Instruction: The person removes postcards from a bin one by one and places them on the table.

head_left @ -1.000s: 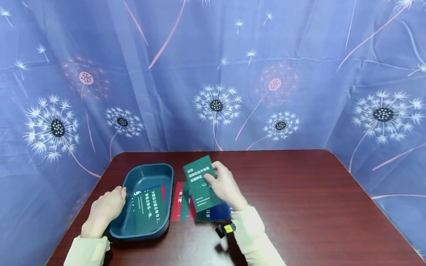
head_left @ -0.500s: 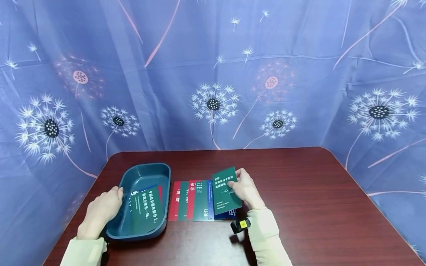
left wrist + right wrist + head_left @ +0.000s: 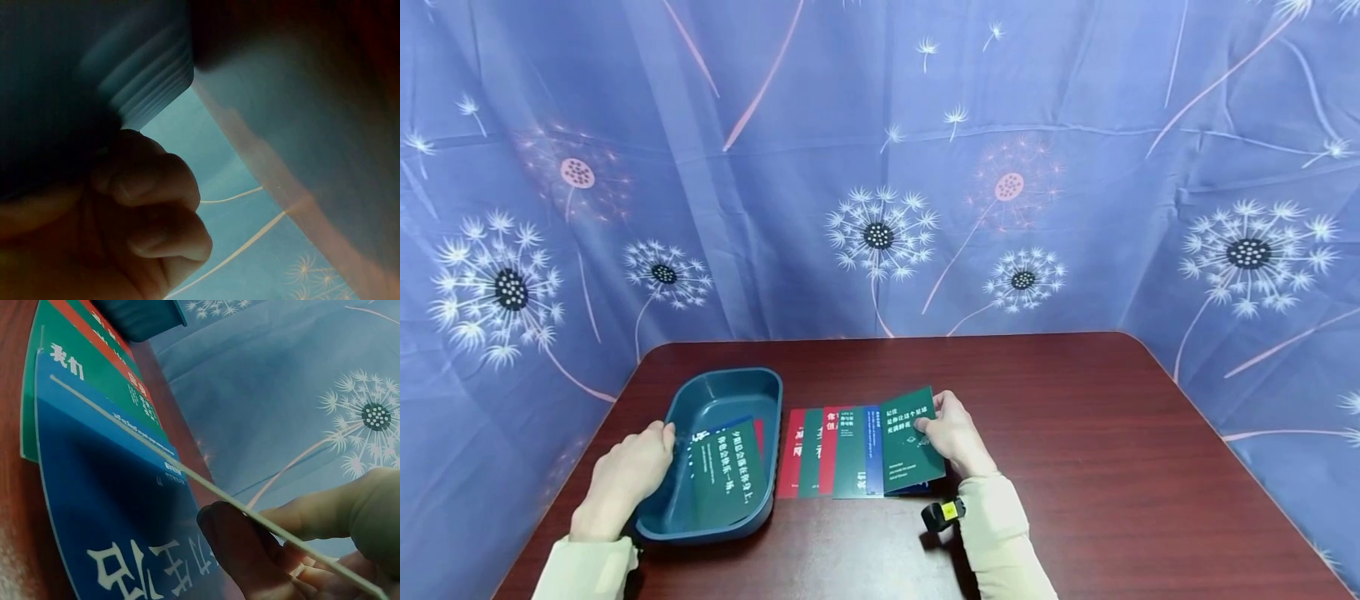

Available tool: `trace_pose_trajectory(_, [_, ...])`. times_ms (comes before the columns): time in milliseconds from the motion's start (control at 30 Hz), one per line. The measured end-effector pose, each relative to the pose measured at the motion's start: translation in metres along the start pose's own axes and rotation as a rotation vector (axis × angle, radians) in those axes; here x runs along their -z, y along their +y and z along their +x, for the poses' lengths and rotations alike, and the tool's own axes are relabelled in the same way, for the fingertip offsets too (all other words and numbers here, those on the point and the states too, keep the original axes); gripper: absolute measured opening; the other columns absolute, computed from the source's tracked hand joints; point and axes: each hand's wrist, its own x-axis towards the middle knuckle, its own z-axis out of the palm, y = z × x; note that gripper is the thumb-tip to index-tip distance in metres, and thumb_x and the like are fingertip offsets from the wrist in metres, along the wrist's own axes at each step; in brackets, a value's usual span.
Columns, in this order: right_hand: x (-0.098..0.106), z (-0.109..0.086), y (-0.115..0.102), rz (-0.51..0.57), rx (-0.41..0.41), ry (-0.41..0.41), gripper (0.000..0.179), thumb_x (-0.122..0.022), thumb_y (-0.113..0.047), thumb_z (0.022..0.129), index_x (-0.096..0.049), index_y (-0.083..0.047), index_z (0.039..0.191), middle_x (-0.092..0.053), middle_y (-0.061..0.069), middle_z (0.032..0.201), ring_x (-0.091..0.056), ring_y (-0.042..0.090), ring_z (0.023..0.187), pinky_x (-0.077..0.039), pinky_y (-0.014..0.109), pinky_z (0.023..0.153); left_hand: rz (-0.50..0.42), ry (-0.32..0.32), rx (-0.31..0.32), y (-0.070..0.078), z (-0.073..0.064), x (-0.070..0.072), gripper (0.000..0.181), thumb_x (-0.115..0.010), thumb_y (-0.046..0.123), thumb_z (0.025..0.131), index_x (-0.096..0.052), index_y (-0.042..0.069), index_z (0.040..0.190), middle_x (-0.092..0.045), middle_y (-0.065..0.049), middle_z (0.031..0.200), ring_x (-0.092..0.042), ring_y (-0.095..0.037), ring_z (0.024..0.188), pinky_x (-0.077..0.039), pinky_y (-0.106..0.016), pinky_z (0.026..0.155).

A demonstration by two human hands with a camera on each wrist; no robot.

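Note:
At the right end of a row of overlapping cards, my right hand pinches a green card with white writing, thumb on its face. The right wrist view shows this card edge-on, tilted close over a blue card. My left hand grips the left rim of a dark teal plastic tray; in the left wrist view its fingers curl at the tray's edge. Inside the tray lie several cards, a green one uppermost, with blue and red edges behind it.
The row on the table includes red cards and green cards, each partly covering its neighbour, just right of the tray. A blue dandelion-patterned curtain hangs behind the table.
My right hand has carried the green card rightward from over the row's middle, then lowered it onto the row's right end, uncovering the cards between. My left hand keeps its grip on the tray.

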Motion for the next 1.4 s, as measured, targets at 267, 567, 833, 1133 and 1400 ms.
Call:
trace_pose_trajectory(267, [-0.007, 0.004, 0.007, -0.127, 0.023, 0.050, 0.025, -0.068, -0.002, 0.086, -0.048, 0.000, 0.102, -0.057, 0.011, 0.082, -0.060, 0.020, 0.069, -0.051, 0.034, 0.059, -0.005, -0.009, -0.003, 0.000, 0.001, 0.000, 0.043, -0.033, 0.028, 0.106, -0.052, -0.010, 0.116, -0.058, -0.036, 0.098, -0.060, -0.048, 0.082, -0.047, -0.063, 0.069])
trace_pose_trajectory(567, [-0.015, 0.007, 0.008, -0.418, 0.040, 0.157, 0.034, -0.074, -0.015, 0.083, -0.053, 0.000, 0.104, -0.061, 0.016, 0.086, -0.059, 0.031, 0.082, -0.050, 0.045, 0.074, -0.014, -0.024, 0.009, 0.002, 0.000, 0.002, 0.045, -0.033, 0.029, 0.106, -0.050, -0.011, 0.118, -0.058, -0.036, 0.101, -0.060, -0.047, 0.083, -0.047, -0.063, 0.070])
trace_pose_trajectory(833, [-0.017, 0.005, 0.008, -0.483, 0.045, 0.189, 0.042, -0.077, -0.018, 0.080, -0.055, 0.002, 0.110, -0.064, 0.022, 0.093, -0.063, 0.039, 0.086, -0.050, 0.048, 0.074, -0.013, -0.014, -0.001, 0.002, -0.001, 0.002, 0.045, -0.033, 0.028, 0.106, -0.050, -0.012, 0.119, -0.058, -0.036, 0.100, -0.060, -0.046, 0.081, -0.047, -0.062, 0.069])
trace_pose_trajectory(1133, [-0.018, 0.007, 0.010, -0.543, 0.027, 0.165, 0.044, -0.079, -0.020, 0.080, -0.056, 0.004, 0.109, -0.062, 0.022, 0.100, -0.062, 0.042, 0.091, -0.050, 0.050, 0.079, -0.015, -0.026, 0.007, 0.000, 0.000, 0.001, 0.045, -0.032, 0.028, 0.106, -0.049, -0.012, 0.120, -0.058, -0.036, 0.101, -0.060, -0.045, 0.081, -0.047, -0.063, 0.070])
trace_pose_trajectory(1400, [-0.017, 0.008, 0.011, -0.587, 0.009, 0.153, 0.053, -0.078, -0.024, 0.081, -0.053, 0.005, 0.118, -0.061, 0.023, 0.105, -0.062, 0.042, 0.094, -0.049, 0.052, 0.080, -0.016, -0.020, -0.001, -0.001, 0.001, 0.000, 0.045, -0.032, 0.029, 0.106, -0.050, -0.011, 0.118, -0.058, -0.035, 0.100, -0.060, -0.045, 0.080, -0.047, -0.062, 0.070])
